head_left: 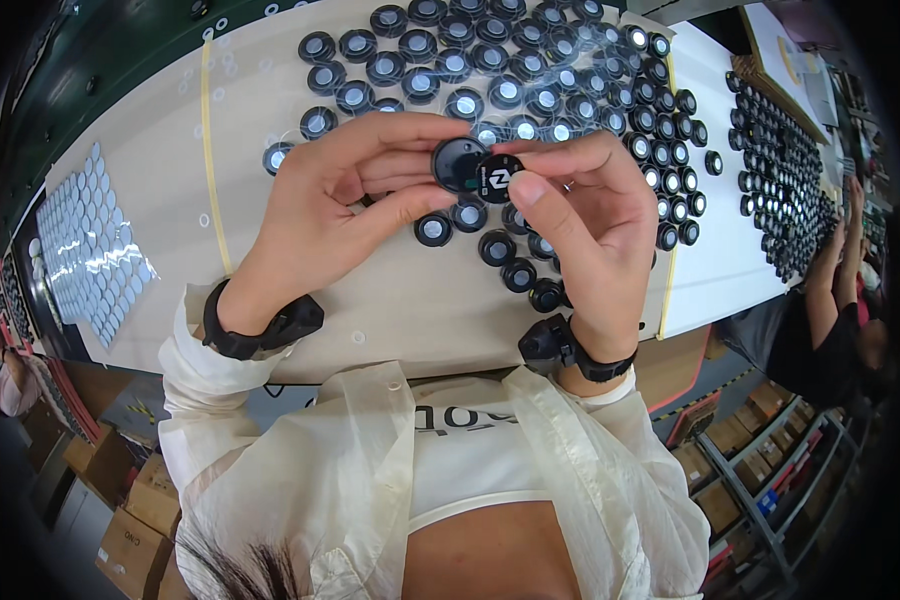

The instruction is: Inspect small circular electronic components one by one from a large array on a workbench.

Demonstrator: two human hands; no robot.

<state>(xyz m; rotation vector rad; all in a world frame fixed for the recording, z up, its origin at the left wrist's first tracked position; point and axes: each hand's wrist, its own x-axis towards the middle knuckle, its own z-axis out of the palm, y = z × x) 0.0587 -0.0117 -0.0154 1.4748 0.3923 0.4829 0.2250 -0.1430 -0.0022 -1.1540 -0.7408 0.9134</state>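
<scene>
1. The black round cap (458, 163) is held above the middle of the counter (410, 310), touching a round black label disc (500, 177) on its right.
2. The left hand (340, 195) pinches the black round cap by its rim between thumb and fingers; the right hand (585, 215) pinches the round black label disc, thumb pressed onto its face.
3. To do this step well, in my judgement: keep the cap steady by its rim, centre the disc over the flat face, then press from the middle outward.
4. The cap's flat face tilts up toward the camera. It is round, so it has no clear long axis.
5. Below the hands lie rows of black caps with pale centres (490, 70), spreading toward the far edge.
6. A sheet of round pale stickers (90, 235) lies near the left edge.
7. A second batch of small black caps (775, 170) sits at the far right, where another person's hand (850, 215) works.
</scene>
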